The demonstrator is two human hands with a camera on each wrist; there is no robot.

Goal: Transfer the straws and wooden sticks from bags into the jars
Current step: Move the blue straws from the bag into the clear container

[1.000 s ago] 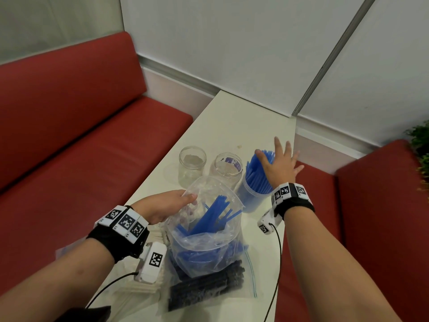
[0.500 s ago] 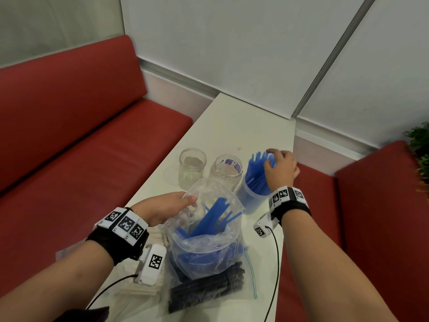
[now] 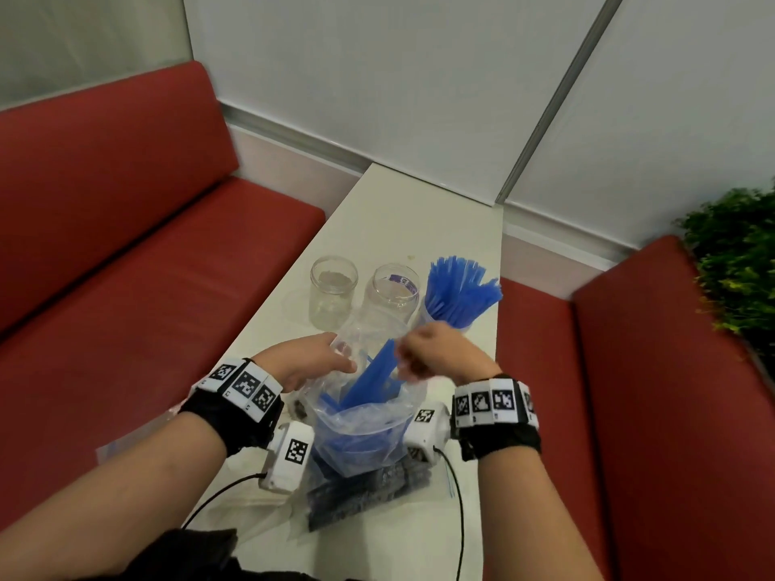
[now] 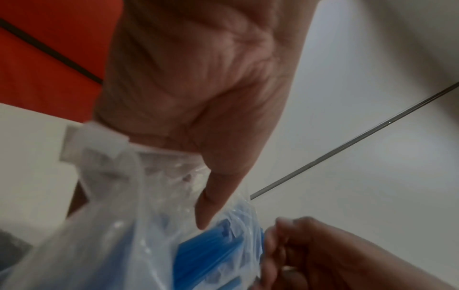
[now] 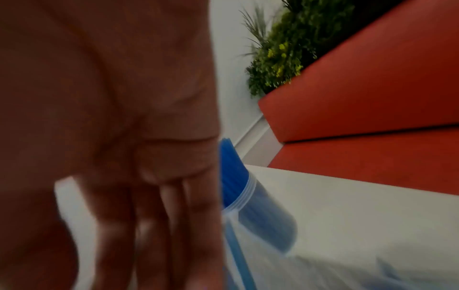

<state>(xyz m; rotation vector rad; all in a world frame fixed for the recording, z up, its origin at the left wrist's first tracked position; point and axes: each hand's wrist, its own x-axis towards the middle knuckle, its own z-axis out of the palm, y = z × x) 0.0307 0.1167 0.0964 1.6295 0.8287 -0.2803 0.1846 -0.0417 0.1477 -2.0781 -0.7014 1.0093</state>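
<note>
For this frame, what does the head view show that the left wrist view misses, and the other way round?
Only the head view shows the two empty glass jars, the jar of blue straws and the bag of black straws on the table. Only the left wrist view shows the left hand's thumb against the clear bag's rim. Both show the left hand, right hand and clear bag of blue straws.

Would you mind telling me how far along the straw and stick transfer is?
Done: one clear jar holds a bundle of blue straws. In hand: the left hand grips the clear plastic bag open; the right hand reaches for its remaining straws. Left: two empty glass jars and a bag of black straws.
</note>
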